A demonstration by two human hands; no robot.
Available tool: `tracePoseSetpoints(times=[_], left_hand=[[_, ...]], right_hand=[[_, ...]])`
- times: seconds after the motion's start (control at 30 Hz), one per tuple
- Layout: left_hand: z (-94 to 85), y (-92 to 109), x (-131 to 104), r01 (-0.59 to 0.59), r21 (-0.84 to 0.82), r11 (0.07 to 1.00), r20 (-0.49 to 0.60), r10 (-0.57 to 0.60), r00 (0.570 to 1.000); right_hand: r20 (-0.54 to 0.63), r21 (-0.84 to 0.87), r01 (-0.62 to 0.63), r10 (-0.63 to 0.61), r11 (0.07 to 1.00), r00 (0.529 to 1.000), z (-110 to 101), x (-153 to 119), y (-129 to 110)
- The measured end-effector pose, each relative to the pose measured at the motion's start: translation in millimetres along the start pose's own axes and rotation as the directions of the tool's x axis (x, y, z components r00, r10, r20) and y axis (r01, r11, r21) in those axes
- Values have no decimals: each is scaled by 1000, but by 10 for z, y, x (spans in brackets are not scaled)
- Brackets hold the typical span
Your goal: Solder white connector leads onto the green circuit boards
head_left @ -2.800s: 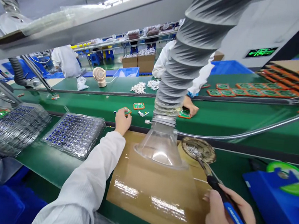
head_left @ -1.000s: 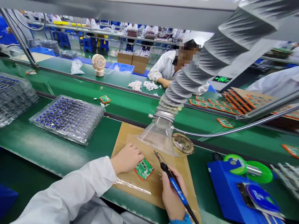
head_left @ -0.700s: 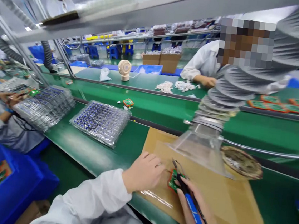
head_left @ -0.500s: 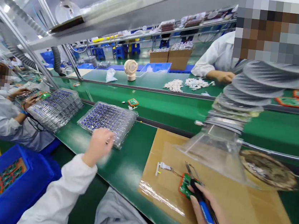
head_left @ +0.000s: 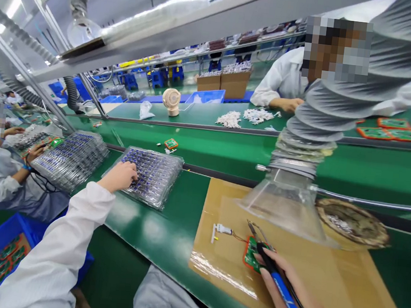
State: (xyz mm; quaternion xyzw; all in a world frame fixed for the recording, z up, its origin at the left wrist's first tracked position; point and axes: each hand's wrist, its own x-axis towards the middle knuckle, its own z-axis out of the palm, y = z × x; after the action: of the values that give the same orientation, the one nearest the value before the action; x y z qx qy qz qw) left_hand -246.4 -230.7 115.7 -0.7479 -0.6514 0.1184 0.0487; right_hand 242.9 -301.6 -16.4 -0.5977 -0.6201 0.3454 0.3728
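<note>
L hand [head_left: 121, 176] over near-L corner of tray [head_left: 147, 200], fingers curled down at its small pts [head_left: 157, 172]; can't tell if gripping one. R hand [head_left: 294, 287] clasps soldering iron [head_left: 285, 295], tip [head_left: 249, 223] just past far edge of circ. board [head_left: 249, 259]. Board sits on brown mat [head_left: 327, 286], wired to white connector [head_left: 223, 229] nr mat's L edge. Green desk [head_left: 180, 210] btwn tray & mat gives room; fume hood [head_left: 283, 202] just beyond board, tighter.
</note>
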Motion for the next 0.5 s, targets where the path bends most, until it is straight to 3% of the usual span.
tracePoseSetpoints(times=[0.2,0.3,0.4,0.5], left_hand=[[-133,-89,20,32,-47,998,-6,-33,999],[-266,59,-43,46,-326,944,-168,-106,980],[-341,624,-92,-60,-687,724,-284,-192,939],[-293,1542,-78,-101,-864,493,-127,-19,992]], right_hand=[[-17,20,42,-42,999,999,-40,51,-6],[-91,7,70,-69,998,993,-19,51,24],[-103,0,92,-92,996,990,-8,76,84],[-22,23,127,-126,992,992,-50,122,167]])
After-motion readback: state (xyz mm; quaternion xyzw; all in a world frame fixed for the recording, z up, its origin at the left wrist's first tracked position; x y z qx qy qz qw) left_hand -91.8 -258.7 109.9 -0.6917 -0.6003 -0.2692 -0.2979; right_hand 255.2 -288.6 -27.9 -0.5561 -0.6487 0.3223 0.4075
